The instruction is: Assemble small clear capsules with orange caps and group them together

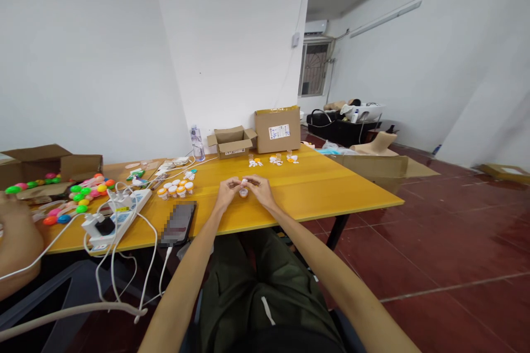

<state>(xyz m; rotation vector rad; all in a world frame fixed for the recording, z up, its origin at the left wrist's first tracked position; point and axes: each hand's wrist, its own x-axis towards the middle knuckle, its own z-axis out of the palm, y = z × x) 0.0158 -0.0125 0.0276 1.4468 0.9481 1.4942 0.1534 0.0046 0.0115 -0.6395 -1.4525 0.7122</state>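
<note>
My left hand (pixel 227 193) and my right hand (pixel 260 191) meet over the front part of the yellow table (pixel 293 212). Both have their fingertips pinched around a small whitish-pink piece (pixel 244 182), whose exact kind is too small to make out. Just below it, between the hands, stands a small round clear cup (pixel 243 193). Farther back lie small clear cups (pixel 267 159) with orange and white lids and little white pieces (pixel 253 164). To the left of my hands several small white jars with orange lids (pixel 181 190) stand in a group.
A phone (pixel 179 223) and a power strip (pixel 124 220) with tangled white cables lie to the left. Colourful balls (pixel 83 193) and an open box (pixel 83 166) are beyond, beside another person's arm (pixel 19 237). Two cardboard boxes (pixel 277 146) and a bottle (pixel 197 143) stand at the back.
</note>
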